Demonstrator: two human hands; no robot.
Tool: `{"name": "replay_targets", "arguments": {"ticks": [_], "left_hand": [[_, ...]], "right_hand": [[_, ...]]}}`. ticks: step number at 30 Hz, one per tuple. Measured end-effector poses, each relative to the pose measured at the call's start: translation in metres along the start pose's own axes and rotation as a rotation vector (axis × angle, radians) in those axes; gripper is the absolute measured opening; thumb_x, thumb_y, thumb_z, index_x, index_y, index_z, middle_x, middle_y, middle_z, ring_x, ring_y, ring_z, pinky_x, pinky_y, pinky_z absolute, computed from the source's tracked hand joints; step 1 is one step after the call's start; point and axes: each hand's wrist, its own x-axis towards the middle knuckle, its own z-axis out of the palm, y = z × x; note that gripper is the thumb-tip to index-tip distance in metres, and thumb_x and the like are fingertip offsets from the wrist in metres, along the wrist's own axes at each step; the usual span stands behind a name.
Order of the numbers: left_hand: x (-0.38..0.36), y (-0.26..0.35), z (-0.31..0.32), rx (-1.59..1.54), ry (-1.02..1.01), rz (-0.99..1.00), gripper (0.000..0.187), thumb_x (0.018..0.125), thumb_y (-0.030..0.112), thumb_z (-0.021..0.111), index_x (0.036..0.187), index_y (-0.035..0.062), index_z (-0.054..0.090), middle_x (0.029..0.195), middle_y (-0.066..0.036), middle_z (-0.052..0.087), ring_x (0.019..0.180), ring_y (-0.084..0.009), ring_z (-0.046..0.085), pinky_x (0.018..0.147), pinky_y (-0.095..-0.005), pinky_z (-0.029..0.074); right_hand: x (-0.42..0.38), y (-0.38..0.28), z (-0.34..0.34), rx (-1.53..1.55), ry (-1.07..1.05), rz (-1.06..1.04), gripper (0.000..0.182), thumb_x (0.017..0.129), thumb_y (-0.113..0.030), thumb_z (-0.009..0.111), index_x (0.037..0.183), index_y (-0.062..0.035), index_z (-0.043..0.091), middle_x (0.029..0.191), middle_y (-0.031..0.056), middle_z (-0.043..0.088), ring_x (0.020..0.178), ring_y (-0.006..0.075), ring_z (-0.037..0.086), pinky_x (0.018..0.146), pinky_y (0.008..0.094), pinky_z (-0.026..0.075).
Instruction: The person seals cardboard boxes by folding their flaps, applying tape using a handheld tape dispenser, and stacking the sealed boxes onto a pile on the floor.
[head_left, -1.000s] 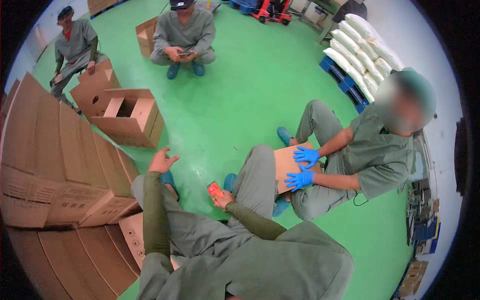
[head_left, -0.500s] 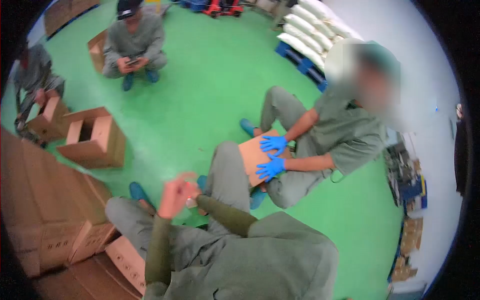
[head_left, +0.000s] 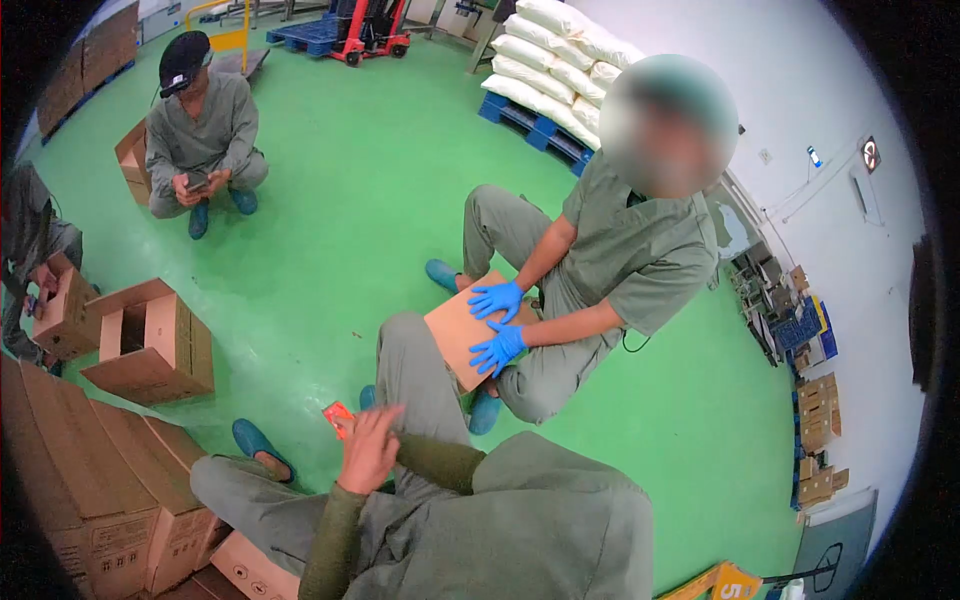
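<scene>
My left hand [head_left: 368,452] is raised above my lap, its fingers bent at a small red packet [head_left: 338,416], which sticks out past the fingertips. My right forearm in its green sleeve [head_left: 436,462] reaches in from the right and ends behind my left hand. That hides most of my right hand, and its grip cannot be made out. Just beyond my knee, a seated co-worker's blue-gloved hands lie spread on a flat brown cardboard piece [head_left: 452,332].
Stacked cartons [head_left: 110,500] stand close on my left, with an open carton [head_left: 160,345] beyond. One co-worker crouches holding a small device [head_left: 197,182]; another sits at the far left by a box. White sacks [head_left: 560,60] lie on a blue pallet. A yellow frame [head_left: 715,582] shows below.
The view has shifted, and the scene sits farther left. My hands look less blurred; the red packet now shows clearly, and my left hand covers most of my right.
</scene>
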Motion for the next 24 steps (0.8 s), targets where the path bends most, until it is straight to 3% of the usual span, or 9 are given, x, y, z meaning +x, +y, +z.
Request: {"name": "replay_targets", "arguments": {"ticks": [1, 3, 7, 10, 13, 15, 18, 21, 24], "left_hand": [[0.019, 0.030, -0.015, 0.268, 0.069, 0.081, 0.067, 0.080, 0.017, 0.069, 0.144, 0.0212, 0.050, 0.148, -0.016, 0.046, 0.139, -0.0351, 0.041, 0.112, -0.0604, 0.027], [0.054, 0.094, -0.054, 0.383, 0.123, 0.163, 0.086, 0.075, 0.019, 0.069, 0.154, 0.0325, 0.037, 0.166, -0.011, 0.018, 0.154, -0.0360, 0.008, 0.115, -0.0693, -0.001], [0.105, 0.175, -0.116, 0.455, 0.593, 0.497, 0.086, 0.077, 0.018, 0.068, 0.153, 0.0422, 0.037, 0.165, -0.012, 0.024, 0.152, -0.0341, 0.018, 0.116, -0.0697, 0.002], [0.110, 0.176, -0.137, 0.338, 0.383, 0.457, 0.081, 0.079, 0.019, 0.066, 0.153, 0.0391, 0.038, 0.164, -0.013, 0.025, 0.152, -0.0350, 0.021, 0.116, -0.0687, 0.004], [0.096, 0.098, -0.110, 0.119, 0.047, 0.275, 0.062, 0.089, 0.017, 0.059, 0.149, 0.0143, 0.044, 0.155, -0.020, 0.037, 0.141, -0.0397, 0.038, 0.116, -0.0573, 0.025], [0.074, 0.014, -0.070, 0.061, 0.027, 0.119, 0.052, 0.092, 0.019, 0.064, 0.141, 0.0062, 0.050, 0.139, -0.021, 0.053, 0.126, -0.0402, 0.051, 0.105, -0.0480, 0.040], [0.034, -0.085, -0.046, 0.119, -0.230, -0.212, 0.053, 0.091, 0.026, 0.068, 0.136, 0.0042, 0.053, 0.126, -0.023, 0.063, 0.118, -0.0406, 0.059, 0.101, -0.0481, 0.045], [-0.012, -0.161, -0.021, 0.089, -0.124, -0.306, 0.049, 0.087, 0.034, 0.071, 0.124, 0.0031, 0.058, 0.107, -0.023, 0.069, 0.101, -0.0414, 0.067, 0.084, -0.0484, 0.054], [-0.039, -0.196, -0.008, 0.440, -0.433, -0.643, 0.056, 0.085, 0.040, 0.074, 0.124, 0.0027, 0.058, 0.109, -0.024, 0.069, 0.101, -0.0402, 0.068, 0.085, -0.0487, 0.054]], "right_hand": [[-0.003, -0.001, 0.000, -0.005, -0.001, 0.002, 0.059, 0.085, -0.063, 0.065, 0.101, -0.0065, 0.070, 0.100, 0.0093, 0.071, 0.089, 0.0221, 0.069, 0.079, 0.0352, 0.053], [-0.007, 0.005, 0.001, -0.021, -0.010, 0.003, 0.059, 0.085, -0.064, 0.065, 0.101, -0.0066, 0.070, 0.099, 0.0094, 0.071, 0.089, 0.0223, 0.069, 0.079, 0.0350, 0.054], [-0.017, 0.014, 0.011, -0.025, -0.022, 0.010, 0.060, 0.084, -0.064, 0.065, 0.099, -0.0067, 0.070, 0.097, 0.0097, 0.071, 0.089, 0.0229, 0.070, 0.080, 0.0345, 0.054], [-0.015, 0.005, 0.005, -0.022, -0.015, 0.004, 0.060, 0.084, -0.065, 0.065, 0.098, -0.0068, 0.071, 0.096, 0.0099, 0.072, 0.088, 0.0234, 0.070, 0.080, 0.0342, 0.054], [-0.012, -0.001, 0.005, -0.008, -0.026, -0.008, 0.060, 0.083, -0.065, 0.065, 0.097, -0.0069, 0.071, 0.095, 0.0101, 0.072, 0.088, 0.0238, 0.070, 0.080, 0.0338, 0.054], [-0.013, -0.005, 0.003, -0.009, -0.029, -0.013, 0.060, 0.083, -0.065, 0.064, 0.097, -0.0070, 0.071, 0.094, 0.0103, 0.072, 0.088, 0.0241, 0.071, 0.080, 0.0336, 0.055], [-0.017, -0.003, 0.002, -0.050, -0.063, 0.002, 0.061, 0.082, -0.066, 0.064, 0.096, -0.0071, 0.071, 0.093, 0.0105, 0.072, 0.088, 0.0246, 0.071, 0.080, 0.0332, 0.055], [-0.051, -0.025, -0.005, -0.090, -0.046, 0.014, 0.063, 0.081, -0.068, 0.063, 0.093, -0.0066, 0.071, 0.090, 0.0109, 0.072, 0.086, 0.0249, 0.072, 0.080, 0.0333, 0.055], [-0.057, -0.031, -0.003, -0.225, 0.048, 0.014, 0.065, 0.082, -0.069, 0.062, 0.087, -0.0051, 0.071, 0.080, 0.0092, 0.072, 0.076, 0.0224, 0.071, 0.076, 0.0343, 0.055]]}}
